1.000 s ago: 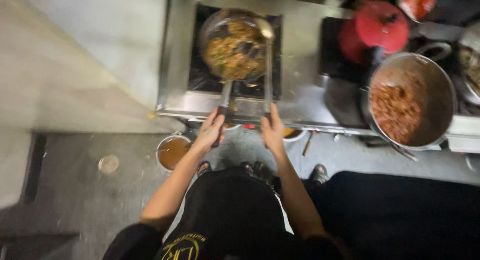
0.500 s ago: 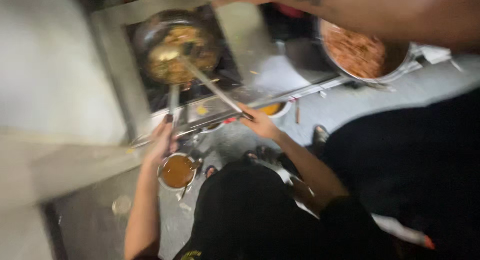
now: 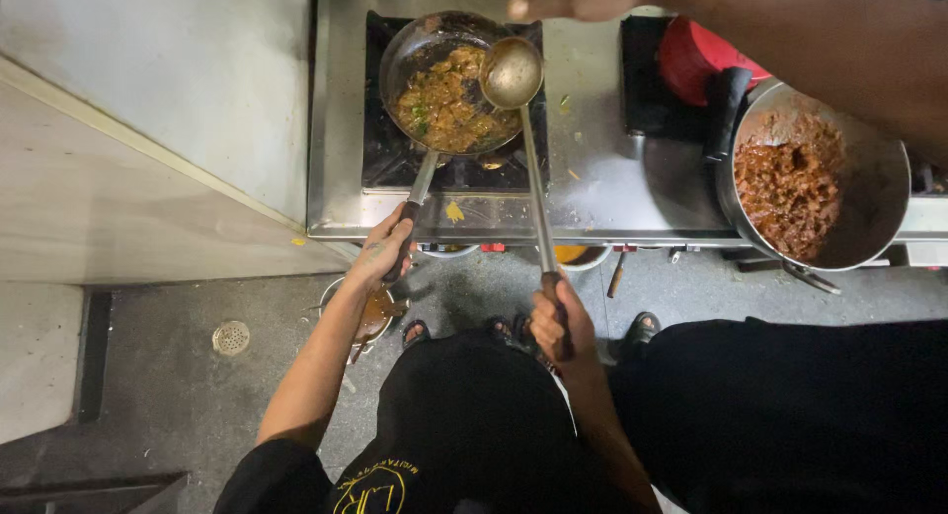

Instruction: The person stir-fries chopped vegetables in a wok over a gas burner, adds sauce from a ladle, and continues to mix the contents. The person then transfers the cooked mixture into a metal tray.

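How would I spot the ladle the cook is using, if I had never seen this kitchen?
Find the steel stove top and the frying pan on its dark left burner. The ladle hangs over the pan's right rim, its long thin handle running back to the right hand. It alone has a round, empty metal bowl.

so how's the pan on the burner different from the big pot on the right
The pan is smaller and shallow, with a long handle in the left hand; the big pot is wider and deeper, and no hand holds it. The pan sits on the burner; the pot overhangs the stove's front edge. The pan's food is yellowish with green bits, the pot's reddish brown. Both are round metal and hold cooked food.
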